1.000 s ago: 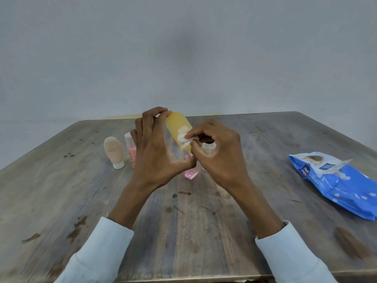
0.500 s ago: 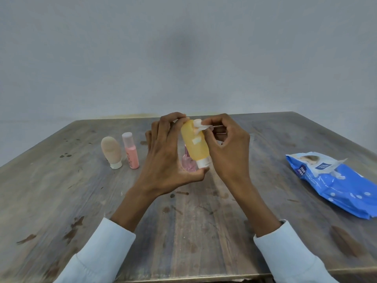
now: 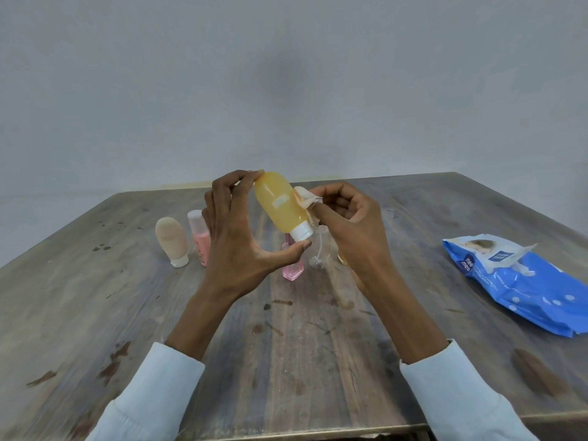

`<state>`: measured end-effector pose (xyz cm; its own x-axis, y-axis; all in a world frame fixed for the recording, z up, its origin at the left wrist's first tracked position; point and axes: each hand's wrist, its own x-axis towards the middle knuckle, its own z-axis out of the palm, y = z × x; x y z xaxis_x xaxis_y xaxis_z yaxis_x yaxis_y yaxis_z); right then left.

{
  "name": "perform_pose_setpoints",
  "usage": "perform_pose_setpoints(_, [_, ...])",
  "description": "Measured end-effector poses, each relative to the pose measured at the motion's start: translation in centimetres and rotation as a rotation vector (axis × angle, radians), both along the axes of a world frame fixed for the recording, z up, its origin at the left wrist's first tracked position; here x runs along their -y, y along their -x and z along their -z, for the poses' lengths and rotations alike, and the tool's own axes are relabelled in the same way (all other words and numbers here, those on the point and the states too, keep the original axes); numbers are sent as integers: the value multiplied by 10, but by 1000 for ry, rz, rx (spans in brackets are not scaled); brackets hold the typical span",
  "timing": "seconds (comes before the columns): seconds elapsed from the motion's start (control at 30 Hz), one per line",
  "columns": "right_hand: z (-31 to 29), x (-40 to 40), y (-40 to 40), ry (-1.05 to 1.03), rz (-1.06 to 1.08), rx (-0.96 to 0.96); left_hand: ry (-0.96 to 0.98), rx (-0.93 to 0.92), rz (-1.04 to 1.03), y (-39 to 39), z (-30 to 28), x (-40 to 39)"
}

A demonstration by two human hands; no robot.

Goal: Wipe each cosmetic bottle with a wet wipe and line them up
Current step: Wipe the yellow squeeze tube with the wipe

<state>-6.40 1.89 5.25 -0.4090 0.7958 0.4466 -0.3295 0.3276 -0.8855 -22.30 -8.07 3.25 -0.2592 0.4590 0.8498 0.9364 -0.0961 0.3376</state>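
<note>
My left hand (image 3: 234, 246) holds a yellow bottle (image 3: 280, 205) above the table, fingertips at its rounded top and thumb under its white cap, which points down. My right hand (image 3: 346, 224) pinches a small white wet wipe (image 3: 304, 197) against the bottle's right side. On the table (image 3: 318, 361) stand a beige tube (image 3: 171, 241) and a pink bottle (image 3: 199, 235) at the left. Behind my hands are a pink glass bottle (image 3: 293, 270), a clear bottle (image 3: 319, 254) and a bit of a gold-coloured thing (image 3: 342, 258), all partly hidden.
A blue pack of wet wipes (image 3: 521, 281) lies on the right side of the table, its flap open. The wooden table's front edge runs just beyond my sleeves. A plain grey wall stands behind the table.
The yellow bottle has tilted, its top leaning left and its cap right. My right hand with the wipe moved from the bottle's top to its right side.
</note>
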Motion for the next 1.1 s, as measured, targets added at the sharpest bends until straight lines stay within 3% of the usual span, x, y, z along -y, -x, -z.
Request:
perform_pose_setpoints(0.23, [0, 5, 2, -177, 4, 1, 54, 28, 53, 4, 3, -2])
perform_pose_setpoints(0.47, [2, 3, 3, -210, -14, -4, 57, 18, 120, 6, 2, -1])
perform_pose_setpoints(0.6, [3, -1, 3, -73, -134, -37, 84, 67, 179, 3, 1, 1])
perform_pose_setpoints(0.77, [0, -2, 0, 219, -342, -251, 153, 343, 406, 6, -7, 4])
perform_pose_setpoints(0.9, [-2, -7, -1, 201, -217, -313, 226, 536, 633, 15, -15, 12])
perform_pose_setpoints(1.1, [-2, 2, -1, -138, 62, -151, 322, 543, 755, 20, -17, 15])
